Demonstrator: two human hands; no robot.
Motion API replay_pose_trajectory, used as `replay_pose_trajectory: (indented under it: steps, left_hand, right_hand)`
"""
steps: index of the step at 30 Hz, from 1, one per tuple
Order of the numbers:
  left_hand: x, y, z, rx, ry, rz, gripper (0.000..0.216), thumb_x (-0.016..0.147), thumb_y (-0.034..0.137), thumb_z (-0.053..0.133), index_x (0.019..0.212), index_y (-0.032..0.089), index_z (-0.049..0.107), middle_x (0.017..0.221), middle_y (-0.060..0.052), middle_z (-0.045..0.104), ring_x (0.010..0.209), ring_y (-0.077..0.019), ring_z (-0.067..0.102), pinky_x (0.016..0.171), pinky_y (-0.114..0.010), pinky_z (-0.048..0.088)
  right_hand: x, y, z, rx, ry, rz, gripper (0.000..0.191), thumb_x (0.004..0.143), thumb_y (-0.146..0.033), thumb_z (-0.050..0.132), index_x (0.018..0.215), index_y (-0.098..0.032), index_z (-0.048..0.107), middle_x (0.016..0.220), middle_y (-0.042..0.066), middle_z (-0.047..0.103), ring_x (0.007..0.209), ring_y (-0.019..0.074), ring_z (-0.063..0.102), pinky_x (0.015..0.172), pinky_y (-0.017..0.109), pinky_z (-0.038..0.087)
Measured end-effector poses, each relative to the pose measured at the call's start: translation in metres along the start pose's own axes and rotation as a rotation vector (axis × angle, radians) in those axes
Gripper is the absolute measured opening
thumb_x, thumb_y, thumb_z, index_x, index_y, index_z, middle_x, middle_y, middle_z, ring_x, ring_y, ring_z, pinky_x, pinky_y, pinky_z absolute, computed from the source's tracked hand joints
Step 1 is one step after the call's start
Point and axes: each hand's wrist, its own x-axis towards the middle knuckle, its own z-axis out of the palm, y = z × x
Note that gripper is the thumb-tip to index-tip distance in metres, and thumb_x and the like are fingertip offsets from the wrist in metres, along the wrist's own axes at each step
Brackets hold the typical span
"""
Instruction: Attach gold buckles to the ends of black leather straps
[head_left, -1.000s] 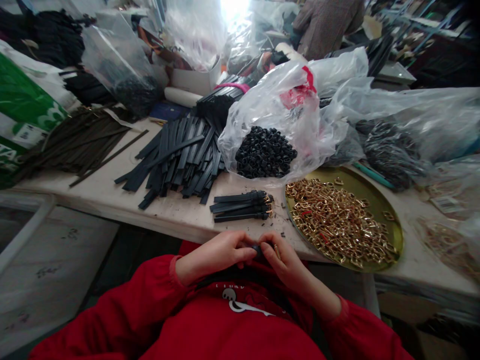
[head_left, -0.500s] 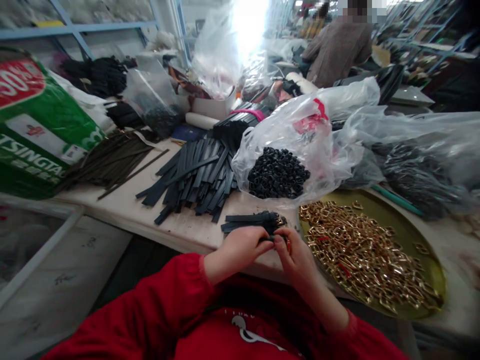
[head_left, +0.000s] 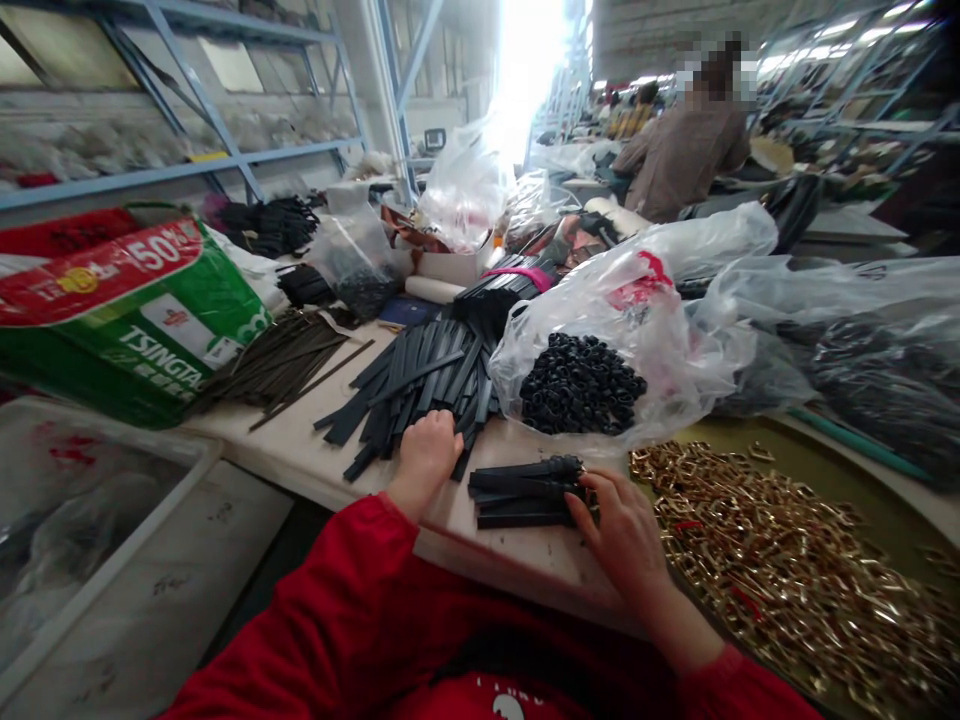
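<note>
My left hand [head_left: 429, 452] is at the near edge of a heap of flat black strips [head_left: 416, 365], its fingers curled in. The back of the hand hides what is between them. Over to the right, my right hand [head_left: 621, 515] has thumb and fingertips around the right end of a black strap in a small stack of black straps [head_left: 521, 492]. The fingertips partly cover the stack's end. Behind it, small black loops [head_left: 581, 385] lie in an open clear plastic bag [head_left: 690, 350]. Gold metal buckles [head_left: 757, 545] are heaped just right of my right hand.
The buckles lie on a round gold-coloured tray [head_left: 825, 470]. Dark brown strips [head_left: 289, 355] and a green printed bag [head_left: 142, 350] are at the left. A white bin [head_left: 187, 490] stands below the table edge. Farther back, a person [head_left: 686, 150] is among shelving.
My hands have come apart from their shared hold. The left has moved left to the strips; the right is at the stack of straps. The view has tilted up.
</note>
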Motion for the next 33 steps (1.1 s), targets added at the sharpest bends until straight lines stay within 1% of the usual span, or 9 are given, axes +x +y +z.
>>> replay_pose_trajectory:
  steps: [3,8,12,16,20,25,28,30,33]
  left_hand:
    - [-0.013,0.001,-0.013,-0.101,0.051,-0.005,0.012,0.084,0.025,0.043,0.085,0.016,0.051,0.085,-0.007,0.061,0.08,-0.0193,0.058,0.07,-0.029,0.042]
    - [-0.058,0.014,-0.077,-0.643,0.17,0.038,0.014,0.079,0.034,0.05,0.079,0.02,0.049,0.075,0.0,0.061,0.068,-0.0145,0.058,0.061,-0.024,0.044]
    - [-0.087,0.028,-0.109,-1.179,0.014,-0.042,0.016,0.072,0.03,0.056,0.071,0.021,0.043,0.074,0.002,0.061,0.056,-0.0112,0.057,0.055,-0.023,0.045]
    - [-0.088,0.025,-0.094,-1.48,-0.065,-0.146,0.019,0.069,0.029,0.059,0.07,0.021,0.041,0.067,0.005,0.058,0.051,-0.0093,0.056,0.055,-0.023,0.045]
    - [-0.078,0.005,-0.071,-1.475,-0.177,-0.167,0.018,0.07,0.029,0.058,0.07,0.02,0.043,0.068,0.005,0.058,0.054,-0.0086,0.055,0.056,-0.022,0.043]
    - [-0.066,0.008,-0.061,-1.05,-0.869,0.193,0.008,0.074,0.025,0.053,0.073,0.017,0.056,0.062,0.003,0.06,0.057,-0.0101,0.054,0.051,-0.019,0.038]
    - [-0.057,0.036,-0.047,-1.149,-1.072,0.223,0.013,0.079,0.026,0.044,0.082,0.017,0.054,0.065,0.001,0.063,0.054,-0.0109,0.056,0.051,-0.021,0.042]
    - [-0.049,0.053,-0.034,-1.297,-1.005,0.088,0.015,0.081,0.027,0.041,0.086,0.017,0.052,0.06,0.003,0.06,0.044,-0.0085,0.051,0.044,-0.019,0.038]
    - [-0.037,0.065,-0.017,-1.498,-0.946,-0.096,0.018,0.083,0.028,0.04,0.092,0.016,0.05,0.056,0.004,0.058,0.039,-0.006,0.048,0.04,-0.016,0.034]
  right_hand:
    - [0.002,-0.003,-0.01,0.032,0.029,-0.005,0.026,0.083,-0.035,0.05,0.099,-0.016,0.055,0.106,0.014,0.058,0.1,0.0275,0.052,0.085,0.045,0.042]
    - [0.017,-0.027,-0.04,0.285,0.076,0.013,0.041,0.083,-0.034,0.051,0.12,-0.019,0.044,0.126,0.015,0.045,0.11,0.026,0.047,0.092,0.045,0.039]
    - [0.028,-0.05,-0.06,0.677,-0.146,0.133,0.042,0.085,-0.041,0.046,0.12,-0.019,0.044,0.109,0.01,0.056,0.085,0.0185,0.056,0.075,0.034,0.047]
    - [0.024,-0.053,-0.067,0.836,-0.33,0.236,0.026,0.085,-0.041,0.044,0.09,-0.019,0.057,0.073,0.001,0.055,0.065,0.0125,0.05,0.058,0.023,0.041]
    - [0.023,-0.031,-0.069,0.782,-0.507,0.273,0.028,0.081,-0.043,0.049,0.067,-0.018,0.052,0.058,-0.004,0.044,0.055,0.0096,0.04,0.05,0.022,0.033]
    - [0.038,-0.015,-0.065,0.739,-0.594,0.359,0.033,0.074,-0.048,0.056,0.061,-0.018,0.049,0.052,-0.006,0.038,0.049,0.0084,0.033,0.046,0.021,0.026]
    - [0.055,-0.015,-0.056,0.757,-0.696,0.286,0.036,0.078,-0.051,0.05,0.064,-0.018,0.05,0.053,-0.005,0.043,0.05,0.0093,0.038,0.045,0.021,0.028]
    - [0.07,-0.006,-0.046,0.649,-0.6,0.239,0.038,0.085,-0.049,0.038,0.069,-0.018,0.052,0.059,-0.002,0.05,0.054,0.0115,0.045,0.049,0.023,0.034]
    - [0.095,0.025,-0.03,0.136,-0.329,0.147,0.028,0.087,-0.035,0.039,0.079,-0.016,0.059,0.079,0.006,0.059,0.072,0.017,0.054,0.062,0.028,0.037]
